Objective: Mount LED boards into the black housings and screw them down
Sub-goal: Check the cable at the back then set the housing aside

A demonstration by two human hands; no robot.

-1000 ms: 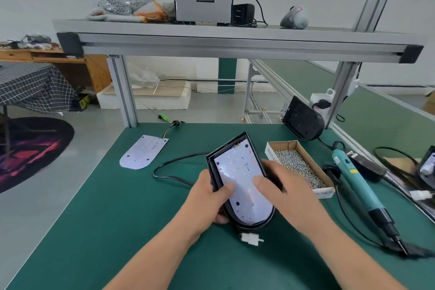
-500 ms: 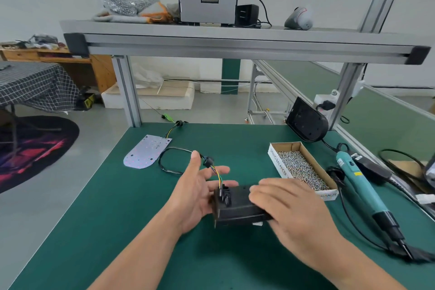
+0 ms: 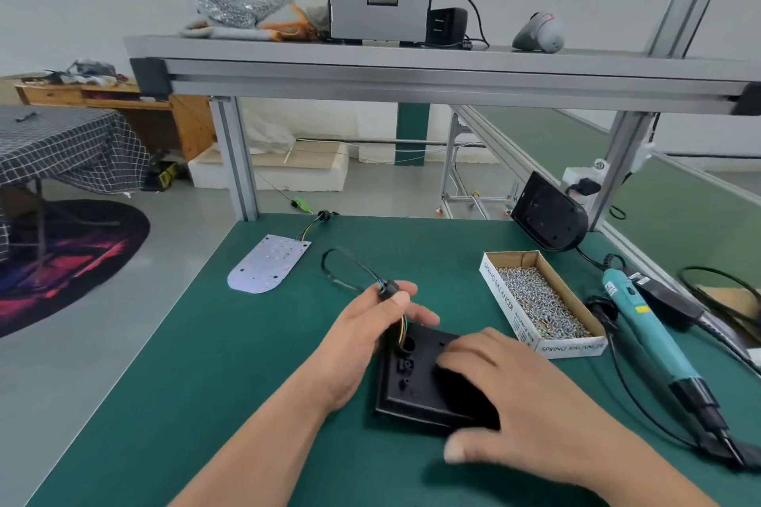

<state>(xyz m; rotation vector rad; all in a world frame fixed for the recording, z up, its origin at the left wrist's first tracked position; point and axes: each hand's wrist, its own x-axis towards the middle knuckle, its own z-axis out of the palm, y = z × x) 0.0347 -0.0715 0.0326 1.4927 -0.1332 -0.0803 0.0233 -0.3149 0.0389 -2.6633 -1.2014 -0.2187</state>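
A black housing (image 3: 405, 387) lies back-side up on the green table (image 3: 247, 362), so the LED board inside it is hidden. Yellow and green wires come out of a hole in its back into a black cable with a grommet (image 3: 387, 291). My left hand (image 3: 362, 338) pinches that cable at the grommet, just above the housing's far edge. Over the housing's right part my right hand (image 3: 531, 399) rests flat with its fingers spread. A second LED board (image 3: 269, 263), pale with wires attached, lies at the table's far left.
A cardboard box (image 3: 504, 300) full of screws stands to the right of the housing. Beyond it lies a teal electric screwdriver (image 3: 646, 325) with its cord. Another black housing (image 3: 549, 216) leans at the back right. An aluminium shelf beam (image 3: 412, 74) crosses overhead.
The housing, held board-side up a second ago, has been turned over and laid back-up on the table. My left hand has taken the cable; my right hand rests on the housing.
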